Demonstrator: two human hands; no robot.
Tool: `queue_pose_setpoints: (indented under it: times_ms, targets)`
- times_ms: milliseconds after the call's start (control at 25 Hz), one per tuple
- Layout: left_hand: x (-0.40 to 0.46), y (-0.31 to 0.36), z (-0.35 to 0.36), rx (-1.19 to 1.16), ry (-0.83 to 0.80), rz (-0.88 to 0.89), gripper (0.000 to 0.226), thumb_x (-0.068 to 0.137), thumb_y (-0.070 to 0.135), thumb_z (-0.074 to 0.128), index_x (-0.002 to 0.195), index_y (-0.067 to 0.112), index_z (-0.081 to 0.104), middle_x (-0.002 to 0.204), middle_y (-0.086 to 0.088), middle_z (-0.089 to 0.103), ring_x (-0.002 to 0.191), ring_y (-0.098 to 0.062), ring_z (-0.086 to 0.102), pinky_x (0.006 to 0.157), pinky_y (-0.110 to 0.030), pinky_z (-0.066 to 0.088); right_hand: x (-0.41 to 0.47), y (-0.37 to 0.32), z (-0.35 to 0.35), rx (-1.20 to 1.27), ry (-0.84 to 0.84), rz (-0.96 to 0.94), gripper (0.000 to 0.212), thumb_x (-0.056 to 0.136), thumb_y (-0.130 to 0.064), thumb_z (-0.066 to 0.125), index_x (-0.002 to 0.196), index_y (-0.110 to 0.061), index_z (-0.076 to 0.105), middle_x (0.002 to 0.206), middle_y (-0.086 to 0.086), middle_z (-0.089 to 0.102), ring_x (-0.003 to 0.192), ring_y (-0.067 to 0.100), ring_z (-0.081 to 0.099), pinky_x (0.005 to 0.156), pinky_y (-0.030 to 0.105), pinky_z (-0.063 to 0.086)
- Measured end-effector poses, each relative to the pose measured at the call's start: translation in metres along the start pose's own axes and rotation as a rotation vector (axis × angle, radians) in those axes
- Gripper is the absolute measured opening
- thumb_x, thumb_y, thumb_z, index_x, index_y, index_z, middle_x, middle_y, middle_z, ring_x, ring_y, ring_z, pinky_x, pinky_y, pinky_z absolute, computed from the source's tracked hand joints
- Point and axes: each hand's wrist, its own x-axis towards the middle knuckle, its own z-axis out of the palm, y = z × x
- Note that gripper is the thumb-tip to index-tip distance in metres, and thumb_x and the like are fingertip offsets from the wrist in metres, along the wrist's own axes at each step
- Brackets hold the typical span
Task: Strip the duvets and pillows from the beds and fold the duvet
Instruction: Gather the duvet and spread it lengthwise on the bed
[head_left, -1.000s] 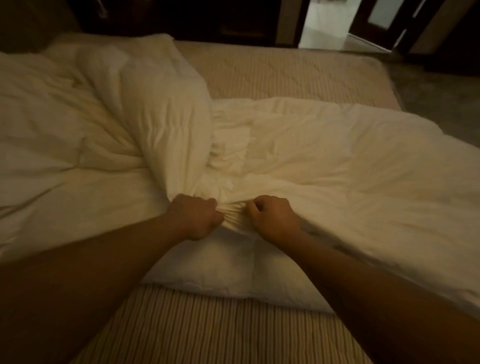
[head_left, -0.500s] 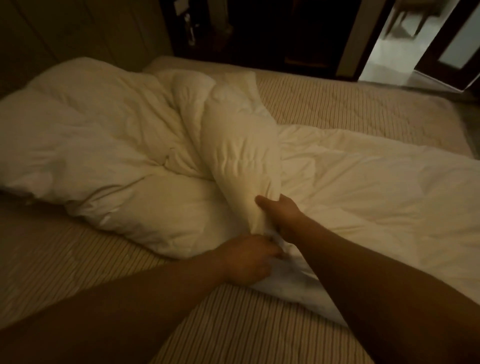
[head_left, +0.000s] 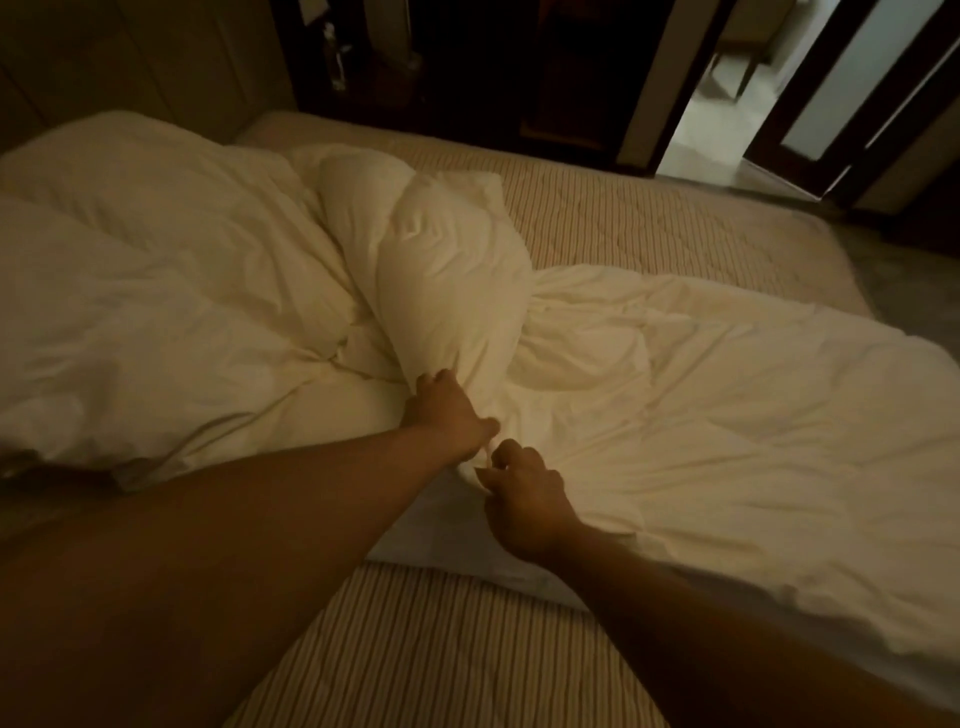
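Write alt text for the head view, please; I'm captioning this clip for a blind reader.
Two bare hands grip a bunched white duvet on a bed: the left hand holds a raised fold, the right hand pinches the fabric just below it. The duvet sprawls over a striped mattress, with an open doorway beyond in the dim room.

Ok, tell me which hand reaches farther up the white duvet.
The left hand: it grips the raised fold of the white duvet, beyond the right hand, which pinches fabric closer to the near edge.
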Motion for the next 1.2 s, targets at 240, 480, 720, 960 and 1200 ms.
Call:
queue_pose_setpoints:
  times_ms: [240, 480, 720, 960, 1200]
  targets:
    - [0.011, -0.026, -0.004, -0.039, 0.044, 0.157, 0.038, 0.097, 0.019, 0.043, 0.134, 0.012, 0.053, 0.128, -0.019, 0.058, 0.114, -0.036, 0.056, 0.092, -0.036, 0.047, 0.02, 0.013, -0.027, 0.744, -0.046, 0.298, 0.033, 0.091, -0.02, 0.046, 0.111, -0.026, 0.072, 0.111, -0.004, 0.069, 0.1, 0.013, 0.062, 0.093, 0.036, 0.05]
    - [0.004, -0.053, -0.022, -0.131, 0.12, 0.216, 0.049, 0.097, 0.02, 0.044, 0.146, 0.02, 0.042, 0.12, -0.021, 0.062, 0.106, -0.036, 0.06, 0.089, -0.037, 0.051, 0.113, -0.007, -0.058, 1.081, 0.296, 0.638, 0.058, 0.077, -0.058, 0.057, 0.117, -0.017, 0.064, 0.114, 0.007, 0.067, 0.101, 0.026, 0.063, 0.094, 0.042, 0.051]
    - [-0.008, -0.077, -0.027, -0.44, 0.03, 0.094, 0.051, 0.09, 0.032, 0.057, 0.14, 0.029, 0.048, 0.112, -0.008, 0.07, 0.095, -0.027, 0.069, 0.084, -0.042, 0.057, 0.184, -0.04, -0.057, 1.622, 0.144, 0.658, 0.044, 0.085, -0.017, 0.068, 0.126, -0.009, 0.054, 0.106, 0.01, 0.063, 0.096, 0.028, 0.063, 0.079, 0.043, 0.055]
    - [0.014, -0.092, -0.087, -0.597, 0.289, -0.102, 0.047, 0.086, 0.045, 0.054, 0.13, 0.031, 0.057, 0.126, -0.004, 0.064, 0.113, -0.029, 0.061, 0.096, -0.04, 0.05, 0.16, -0.099, -0.045, 0.697, 0.181, -0.065, 0.049, 0.093, -0.024, 0.06, 0.138, -0.008, 0.049, 0.132, 0.009, 0.058, 0.122, 0.021, 0.052, 0.093, 0.019, 0.035]
    - [0.045, -0.138, -0.153, -0.377, 0.252, -0.06, 0.066, 0.09, 0.044, 0.059, 0.149, 0.026, 0.037, 0.152, -0.006, 0.036, 0.134, -0.026, 0.042, 0.103, -0.029, 0.035, 0.158, -0.169, -0.017, 0.325, -0.06, -0.23, 0.051, 0.089, -0.018, 0.06, 0.139, -0.02, 0.05, 0.141, 0.006, 0.052, 0.126, 0.026, 0.049, 0.104, 0.035, 0.04]
